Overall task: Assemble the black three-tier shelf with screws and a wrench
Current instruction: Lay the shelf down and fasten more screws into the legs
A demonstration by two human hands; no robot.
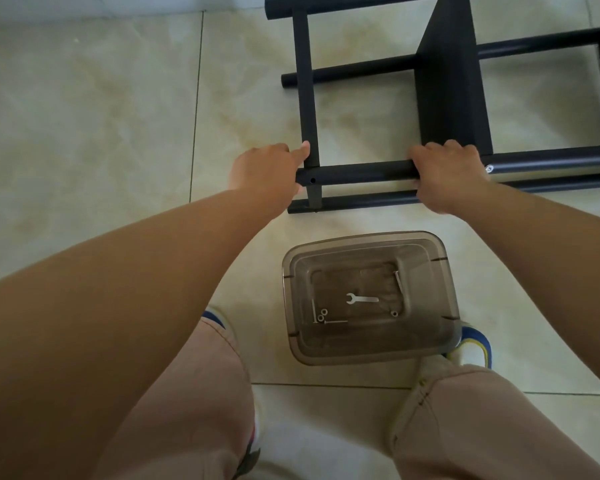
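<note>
The black shelf frame [444,84] lies on its side on the tiled floor, with round tubes, a flat crossbar and upright black panels. My left hand [267,171] grips the left end of the near upper tube [361,173], its thumb against the crossbar [307,98]. My right hand [447,174] curls over the same tube further right, beside a silver screw head [488,169]. A small silver wrench [362,299] lies in a clear grey plastic box [430,344] with a few screws [314,311] and washers [323,315].
The box stands on the floor between my feet, just in front of the frame. My knees in pink trousers and white-blue shoes fill the bottom. Pale floor tiles stretch to the left; a wall base runs along the top left.
</note>
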